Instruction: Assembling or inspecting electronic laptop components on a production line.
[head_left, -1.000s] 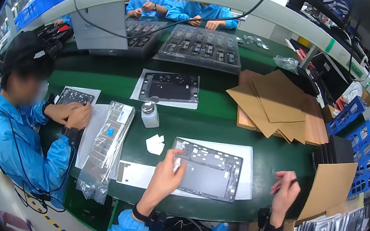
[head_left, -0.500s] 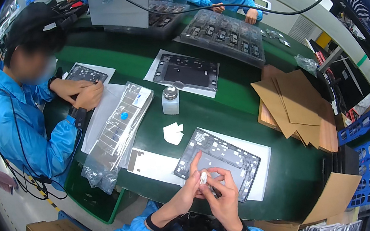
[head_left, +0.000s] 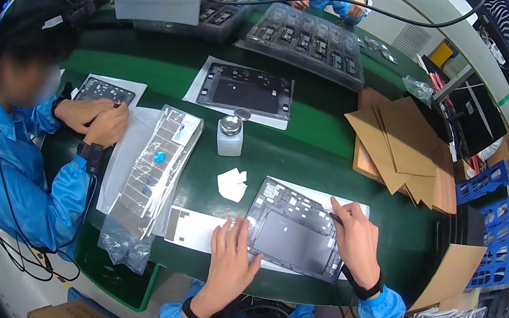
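Observation:
A dark grey tablet housing [head_left: 292, 235] with small white pads along its frame lies on a white sheet in front of me. My left hand [head_left: 226, 265] is at its left edge, open, fingers stretched out and slightly blurred. At the right edge is my right hand [head_left: 358, 245], closed, with a thin dark tool [head_left: 336, 218] showing at the fingertips; its exact kind is unclear. Beside my left hand lies a white card [head_left: 194, 229] with a dark patterned end. Small white paper pieces [head_left: 232, 185] rest beyond the housing.
A pump bottle [head_left: 230, 143] stands mid-table, near another housing [head_left: 246, 92]. Plastic-wrapped strip sheets [head_left: 160, 166] lie left, beside a co-worker [head_left: 19, 168] handling a third housing. Clear parts trays [head_left: 307, 46] stand at the back, brown cardboard sheets [head_left: 397, 144] at the right.
My hands have parted from above the housing, left hand to its left edge, right hand to its right edge. The small white piece between my fingers no longer shows. The view has shifted slightly.

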A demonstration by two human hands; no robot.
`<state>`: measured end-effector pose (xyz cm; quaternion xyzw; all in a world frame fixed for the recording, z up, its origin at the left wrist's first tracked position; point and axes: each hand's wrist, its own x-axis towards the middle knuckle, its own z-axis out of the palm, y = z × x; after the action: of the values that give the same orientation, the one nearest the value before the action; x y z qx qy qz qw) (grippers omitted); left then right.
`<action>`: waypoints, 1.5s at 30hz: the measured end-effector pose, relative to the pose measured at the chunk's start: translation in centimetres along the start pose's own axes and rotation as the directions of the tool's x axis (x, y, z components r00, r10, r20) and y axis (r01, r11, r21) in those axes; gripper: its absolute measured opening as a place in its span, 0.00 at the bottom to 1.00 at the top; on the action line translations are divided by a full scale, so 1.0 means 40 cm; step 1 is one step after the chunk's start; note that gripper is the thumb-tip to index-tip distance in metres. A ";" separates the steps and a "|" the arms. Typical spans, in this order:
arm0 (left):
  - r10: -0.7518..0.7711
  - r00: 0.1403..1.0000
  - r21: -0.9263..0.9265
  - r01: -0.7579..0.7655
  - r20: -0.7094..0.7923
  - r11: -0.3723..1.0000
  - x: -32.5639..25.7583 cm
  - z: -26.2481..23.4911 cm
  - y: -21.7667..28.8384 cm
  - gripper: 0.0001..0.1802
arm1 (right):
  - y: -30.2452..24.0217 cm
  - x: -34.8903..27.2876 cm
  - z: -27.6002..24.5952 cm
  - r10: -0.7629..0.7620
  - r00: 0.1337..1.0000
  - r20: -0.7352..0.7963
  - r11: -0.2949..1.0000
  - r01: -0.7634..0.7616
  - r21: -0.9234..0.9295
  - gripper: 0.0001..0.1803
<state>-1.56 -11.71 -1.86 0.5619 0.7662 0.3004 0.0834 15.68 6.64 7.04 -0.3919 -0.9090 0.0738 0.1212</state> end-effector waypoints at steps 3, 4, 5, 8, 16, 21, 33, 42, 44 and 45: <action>0.029 0.999 0.014 -0.029 0.030 0.999 -0.037 0.008 0.006 0.47 | 0.007 0.030 0.051 -0.028 1.000 -0.009 0.999 0.027 -0.037 0.15; 0.035 0.999 0.010 -0.035 0.022 0.999 -0.037 0.004 0.007 0.48 | 0.006 0.038 0.058 0.043 0.996 0.073 0.998 -0.039 -0.050 0.11; 0.026 0.999 0.010 -0.027 0.024 1.000 -0.037 0.000 0.005 0.48 | 0.004 0.045 0.066 0.039 0.996 0.081 0.998 -0.035 -0.049 0.11; 0.026 0.999 -0.019 -0.025 0.036 0.999 -0.035 -0.006 -0.001 0.47 | 0.003 0.062 0.092 -0.028 0.994 0.102 0.999 0.025 0.031 0.09; 0.080 0.992 -0.131 -0.067 0.093 0.989 0.026 -0.033 -0.024 0.48 | -0.012 0.083 0.137 -0.178 0.973 0.145 0.984 0.174 0.036 0.12; 0.296 0.944 -0.051 -0.292 0.148 0.955 0.108 0.022 0.002 0.35 | -0.017 0.081 0.155 -0.162 0.978 0.134 0.987 0.160 0.031 0.11; 0.326 0.912 -0.060 -0.321 0.248 0.945 0.090 0.062 -0.012 0.26 | -0.021 0.081 0.167 -0.180 0.974 0.141 0.983 0.183 -0.007 0.09; 0.318 0.915 -0.061 -0.313 0.248 0.948 0.093 0.063 -0.011 0.25 | -0.014 0.078 0.175 -0.191 0.976 0.108 0.981 0.192 0.003 0.08; 0.301 0.923 -0.053 -0.297 0.241 0.953 0.090 0.059 -0.012 0.26 | -0.015 0.077 0.174 -0.190 0.975 0.112 0.981 0.194 -0.018 0.08; 0.301 0.923 -0.050 -0.298 0.239 0.953 0.089 0.058 -0.012 0.26 | -0.007 0.076 0.168 -0.180 0.976 0.122 0.983 0.183 -0.016 0.08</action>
<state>-2.14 -7.71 -3.25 0.7043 0.6535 0.2429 0.1338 11.60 8.41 1.14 -0.3038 -0.9475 0.0733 0.0675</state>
